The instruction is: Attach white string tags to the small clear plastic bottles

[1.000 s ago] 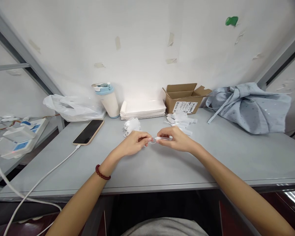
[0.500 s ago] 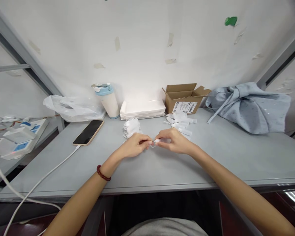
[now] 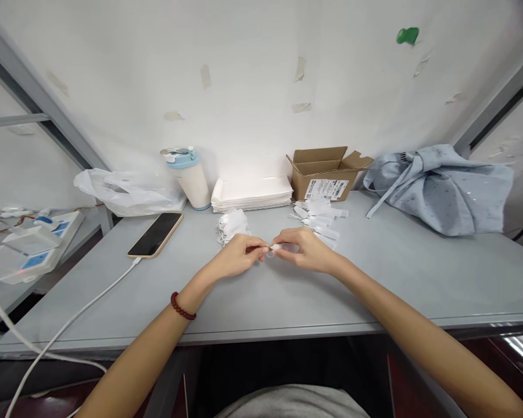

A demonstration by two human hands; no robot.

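Note:
Over the middle of the desk, my right hand pinches a small white, partly translucent tag near its narrow end. My left hand meets it fingertip to fingertip, pinched on a thin white string loop at that end; the fingers hide most of the loop. Just beyond the left hand lies a pile of white tags with string loops. Behind the right hand, several loose white translucent tags are spread out, partly covered by that hand.
Along the wall stand a white tumbler with a blue lid, a stack of white paper sheets and an open cardboard box. A plastic bag and a phone on a white cable lie left, a blue-grey cloth bag right.
Both hands stay pinched together at the same spot, with only slight finger movement. The whole view has shifted a little; the things on the desk lie as before.

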